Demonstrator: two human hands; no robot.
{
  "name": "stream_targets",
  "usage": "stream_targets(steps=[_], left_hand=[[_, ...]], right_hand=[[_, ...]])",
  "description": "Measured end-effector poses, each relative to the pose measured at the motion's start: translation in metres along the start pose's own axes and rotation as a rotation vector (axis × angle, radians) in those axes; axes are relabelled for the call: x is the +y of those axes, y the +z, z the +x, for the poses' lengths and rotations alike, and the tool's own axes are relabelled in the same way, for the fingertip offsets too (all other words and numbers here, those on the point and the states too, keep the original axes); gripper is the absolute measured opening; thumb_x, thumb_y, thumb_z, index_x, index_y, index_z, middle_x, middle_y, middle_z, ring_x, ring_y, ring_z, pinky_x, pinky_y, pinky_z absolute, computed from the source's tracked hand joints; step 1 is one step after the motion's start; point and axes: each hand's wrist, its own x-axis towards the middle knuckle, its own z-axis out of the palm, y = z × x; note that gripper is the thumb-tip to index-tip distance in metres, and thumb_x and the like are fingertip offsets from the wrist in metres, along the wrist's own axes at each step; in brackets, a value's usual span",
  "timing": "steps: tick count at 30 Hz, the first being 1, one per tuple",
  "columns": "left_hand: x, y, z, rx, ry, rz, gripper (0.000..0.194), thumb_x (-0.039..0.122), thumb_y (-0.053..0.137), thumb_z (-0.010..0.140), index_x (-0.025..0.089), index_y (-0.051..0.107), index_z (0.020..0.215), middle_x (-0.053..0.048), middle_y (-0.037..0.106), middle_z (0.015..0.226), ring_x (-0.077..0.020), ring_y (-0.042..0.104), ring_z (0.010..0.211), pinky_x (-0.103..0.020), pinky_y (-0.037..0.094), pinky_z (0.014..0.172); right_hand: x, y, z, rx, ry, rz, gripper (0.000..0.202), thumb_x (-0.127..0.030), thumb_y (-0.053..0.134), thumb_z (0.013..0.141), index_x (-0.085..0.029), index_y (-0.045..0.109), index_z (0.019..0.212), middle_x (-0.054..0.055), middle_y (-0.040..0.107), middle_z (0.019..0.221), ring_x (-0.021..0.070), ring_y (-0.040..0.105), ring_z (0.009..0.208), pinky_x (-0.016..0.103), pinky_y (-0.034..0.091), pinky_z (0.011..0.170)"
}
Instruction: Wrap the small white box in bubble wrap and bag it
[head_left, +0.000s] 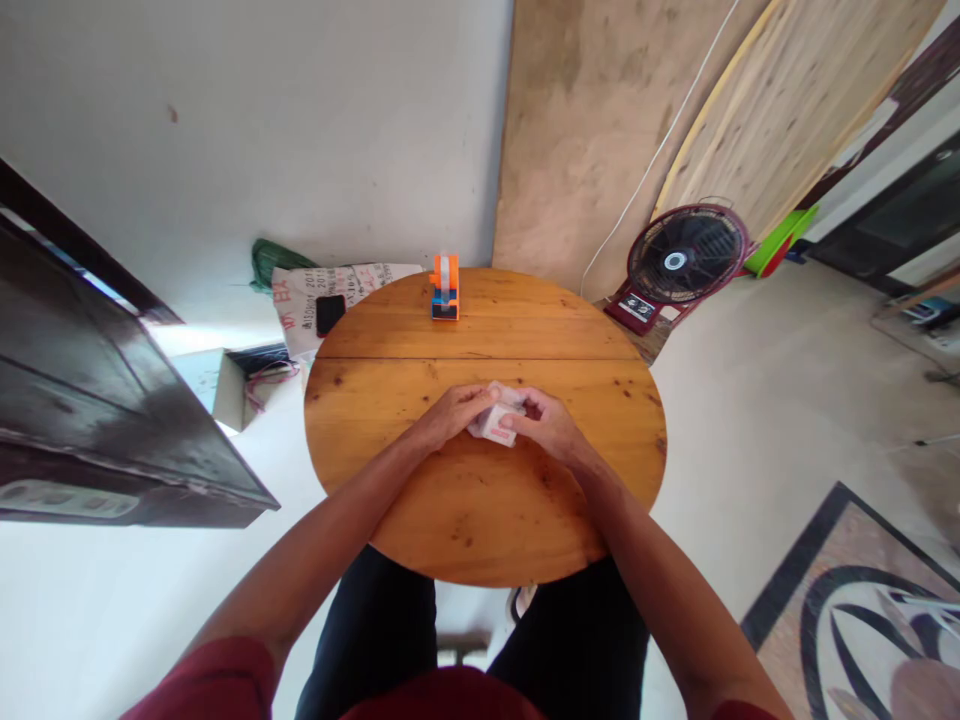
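A small white box (499,428) with a pinkish-red label rests near the middle of the round wooden table (465,510). Pale, translucent wrapping, which looks like bubble wrap (510,394), lies about its far and left sides. My left hand (455,412) grips the wrap at the box's left side, fingers close together. From the right, my right hand (550,424) holds the box, its thumb lying on top and its fingers curled behind. The undersides of the fingers are hidden. Beyond both hands, an orange and blue tape dispenser (445,290) stands by the table's far edge.
A red fan (686,260) stands right of the table. At the far left are a printed sack (296,300) with a dark phone-like object (330,315) on it, and an open carton (225,385). A dark wooden cabinet (112,400) flanks the left side.
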Motion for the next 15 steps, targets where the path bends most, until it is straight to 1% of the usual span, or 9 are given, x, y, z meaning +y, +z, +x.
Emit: stream_targets(steps=[2, 4, 6, 11, 15], left_hand=[[-0.003, 0.000, 0.001, -0.017, 0.067, 0.007, 0.047, 0.056, 0.064, 0.079, 0.014, 0.067, 0.098, -0.003, 0.067, 0.084, -0.0140, 0.061, 0.071, -0.024, 0.045, 0.064], [-0.005, 0.002, 0.000, -0.008, 0.074, 0.015, 0.050, 0.052, 0.072, 0.075, 0.015, 0.064, 0.108, -0.005, 0.069, 0.097, -0.0175, 0.064, 0.084, -0.028, 0.049, 0.074], [-0.006, 0.006, 0.000, 0.003, 0.064, -0.009, 0.054, 0.048, 0.077, 0.071, 0.016, 0.061, 0.112, -0.007, 0.069, 0.104, -0.0194, 0.065, 0.091, -0.031, 0.050, 0.081], [-0.009, 0.010, 0.003, 0.004, 0.030, -0.158, 0.055, 0.043, 0.079, 0.069, 0.014, 0.060, 0.112, -0.009, 0.069, 0.108, -0.0196, 0.066, 0.093, -0.034, 0.052, 0.085], [-0.015, 0.008, 0.002, -0.014, 0.044, -0.158, 0.057, 0.036, 0.080, 0.068, 0.015, 0.059, 0.117, -0.009, 0.069, 0.110, -0.0199, 0.067, 0.093, -0.034, 0.053, 0.084]], right_hand=[[0.003, 0.001, 0.004, 0.041, 0.011, 0.052, 0.042, -0.043, 0.083, 0.061, -0.020, 0.065, 0.092, 0.002, 0.072, 0.089, 0.0167, 0.067, 0.078, 0.031, 0.055, 0.075], [0.003, 0.001, 0.007, 0.057, 0.022, 0.068, 0.042, -0.043, 0.083, 0.062, -0.020, 0.066, 0.093, 0.002, 0.072, 0.090, 0.0172, 0.068, 0.079, 0.032, 0.055, 0.076], [0.003, 0.000, 0.008, 0.054, 0.025, 0.061, 0.041, -0.042, 0.083, 0.064, -0.020, 0.067, 0.096, 0.002, 0.073, 0.093, 0.0178, 0.068, 0.081, 0.033, 0.055, 0.078], [0.002, -0.006, 0.005, 0.036, -0.033, 0.104, 0.032, -0.044, 0.074, 0.076, -0.021, 0.067, 0.096, 0.003, 0.072, 0.097, 0.0187, 0.068, 0.087, 0.032, 0.054, 0.081], [0.000, -0.007, 0.005, 0.038, -0.044, 0.152, 0.034, -0.041, 0.075, 0.076, -0.021, 0.067, 0.102, 0.003, 0.072, 0.100, 0.0183, 0.067, 0.090, 0.031, 0.053, 0.082]])
